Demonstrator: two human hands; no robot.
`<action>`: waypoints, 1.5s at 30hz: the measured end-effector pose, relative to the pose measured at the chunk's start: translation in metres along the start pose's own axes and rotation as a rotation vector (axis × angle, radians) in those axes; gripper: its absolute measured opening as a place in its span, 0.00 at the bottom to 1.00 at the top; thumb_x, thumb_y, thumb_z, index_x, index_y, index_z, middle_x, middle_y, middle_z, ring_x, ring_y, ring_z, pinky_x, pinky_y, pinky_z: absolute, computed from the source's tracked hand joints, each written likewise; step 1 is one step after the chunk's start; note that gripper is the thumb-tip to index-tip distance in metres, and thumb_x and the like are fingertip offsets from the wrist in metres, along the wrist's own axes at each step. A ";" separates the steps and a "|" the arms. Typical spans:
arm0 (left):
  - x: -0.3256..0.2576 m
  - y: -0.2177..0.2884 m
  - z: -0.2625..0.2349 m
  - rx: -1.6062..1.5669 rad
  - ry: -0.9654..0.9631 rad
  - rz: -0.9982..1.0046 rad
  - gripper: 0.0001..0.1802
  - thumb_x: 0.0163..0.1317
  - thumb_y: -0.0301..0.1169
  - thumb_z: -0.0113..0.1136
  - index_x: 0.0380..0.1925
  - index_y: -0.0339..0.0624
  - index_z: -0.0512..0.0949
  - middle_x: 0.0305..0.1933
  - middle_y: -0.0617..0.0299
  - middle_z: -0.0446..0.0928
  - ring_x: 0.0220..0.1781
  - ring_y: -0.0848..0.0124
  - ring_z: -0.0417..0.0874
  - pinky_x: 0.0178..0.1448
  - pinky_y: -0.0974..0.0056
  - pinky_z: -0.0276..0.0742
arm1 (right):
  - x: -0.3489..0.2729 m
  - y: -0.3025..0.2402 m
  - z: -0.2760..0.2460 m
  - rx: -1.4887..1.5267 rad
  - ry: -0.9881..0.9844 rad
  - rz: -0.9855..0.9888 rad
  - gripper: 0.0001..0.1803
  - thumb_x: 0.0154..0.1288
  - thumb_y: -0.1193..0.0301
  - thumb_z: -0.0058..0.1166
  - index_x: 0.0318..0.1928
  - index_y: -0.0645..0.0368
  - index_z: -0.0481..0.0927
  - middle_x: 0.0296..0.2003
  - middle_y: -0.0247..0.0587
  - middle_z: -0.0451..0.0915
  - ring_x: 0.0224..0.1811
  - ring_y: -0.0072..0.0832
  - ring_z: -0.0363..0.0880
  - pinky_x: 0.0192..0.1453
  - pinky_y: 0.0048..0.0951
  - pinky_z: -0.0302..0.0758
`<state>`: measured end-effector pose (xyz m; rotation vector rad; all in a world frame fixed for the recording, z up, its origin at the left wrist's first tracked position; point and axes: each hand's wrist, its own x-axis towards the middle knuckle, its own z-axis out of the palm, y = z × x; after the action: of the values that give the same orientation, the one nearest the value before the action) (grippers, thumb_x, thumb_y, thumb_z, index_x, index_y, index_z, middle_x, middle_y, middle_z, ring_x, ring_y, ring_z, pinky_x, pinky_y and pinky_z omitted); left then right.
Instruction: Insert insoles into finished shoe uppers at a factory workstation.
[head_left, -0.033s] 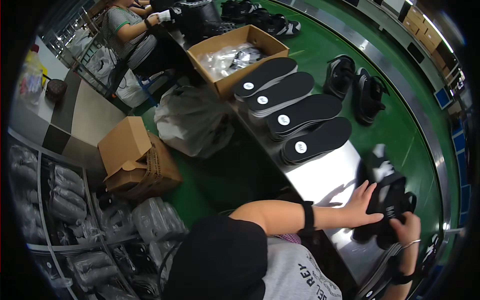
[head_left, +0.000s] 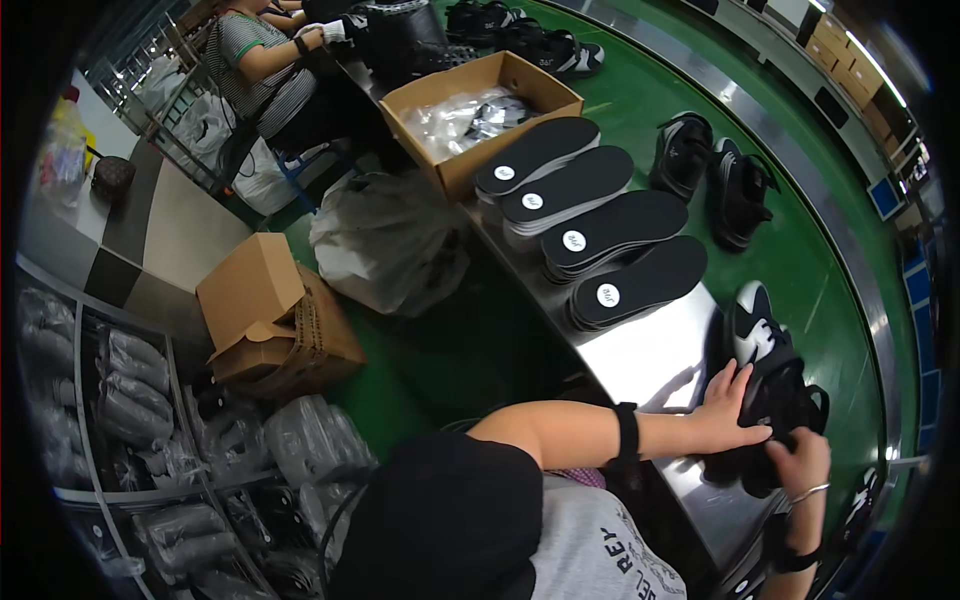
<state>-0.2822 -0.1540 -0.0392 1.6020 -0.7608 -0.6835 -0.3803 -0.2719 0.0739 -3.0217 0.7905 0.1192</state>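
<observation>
In front of me at the right lies a black sneaker [head_left: 757,332] with a white patch near its toe, its toe pointing away. My left hand [head_left: 722,415] grips its left side, thumb and forefinger stretched along the upper. At the heel end, my right hand [head_left: 806,464] has its fingers bent onto the opening; the fingertips are partly hidden. Another dark shoe seems to lie close against it, mostly covered by my hands. Beyond my left hand, stacks of black insoles [head_left: 645,275] with round white labels lie on the metal ledge [head_left: 640,350].
A cardboard box [head_left: 440,150] of plastic-wrapped items stands past the insoles. Two black sneakers [head_left: 741,195] sit on the green belt [head_left: 800,270]. To the left are an opened carton [head_left: 285,330], a plastic bag [head_left: 385,245] and a rack [head_left: 170,480] of wrapped goods. A co-worker [head_left: 265,70] sits farther back.
The sneaker's toe, smeared before, now shows sharply. My right hand has shifted slightly left at the heel end. My left hand stays on the shoe's side.
</observation>
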 end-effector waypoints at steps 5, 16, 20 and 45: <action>0.006 0.011 -0.007 0.113 0.095 -0.147 0.56 0.35 0.43 0.63 0.62 0.45 0.40 0.64 0.39 0.37 0.65 0.42 0.41 0.63 0.47 0.47 | -0.047 -0.035 0.012 0.481 -0.071 -0.005 0.18 0.46 0.70 0.56 0.40 0.63 0.73 0.26 0.48 0.75 0.29 0.40 0.75 0.34 0.35 0.70; 0.026 0.007 -0.119 -0.282 0.226 0.051 0.36 0.50 0.25 0.52 0.60 0.38 0.49 0.61 0.44 0.52 0.63 0.59 0.55 0.64 0.60 0.50 | -0.025 0.038 0.033 0.773 -0.340 0.308 0.40 0.43 0.52 0.59 0.52 0.66 0.65 0.36 0.53 0.76 0.35 0.34 0.76 0.38 0.30 0.73; -0.030 0.056 -0.076 0.450 0.227 0.709 0.29 0.47 0.23 0.53 0.53 0.33 0.60 0.57 0.46 0.58 0.60 0.57 0.58 0.62 0.60 0.53 | -0.009 0.039 0.087 0.655 0.138 0.099 0.35 0.42 0.71 0.52 0.55 0.64 0.60 0.36 0.57 0.75 0.41 0.44 0.75 0.44 0.35 0.72; 0.034 0.041 0.013 -0.504 -0.346 -0.081 0.12 0.57 0.31 0.54 0.39 0.36 0.73 0.35 0.67 0.73 0.40 0.80 0.70 0.48 0.75 0.63 | -0.033 0.023 0.089 1.876 0.175 0.195 0.16 0.63 0.66 0.44 0.48 0.61 0.70 0.41 0.34 0.73 0.38 0.21 0.73 0.45 0.23 0.69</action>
<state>-0.2755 -0.1936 -0.0017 1.0702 -0.7014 -1.1313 -0.4264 -0.2732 -0.0120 -1.1759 0.5656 -0.5506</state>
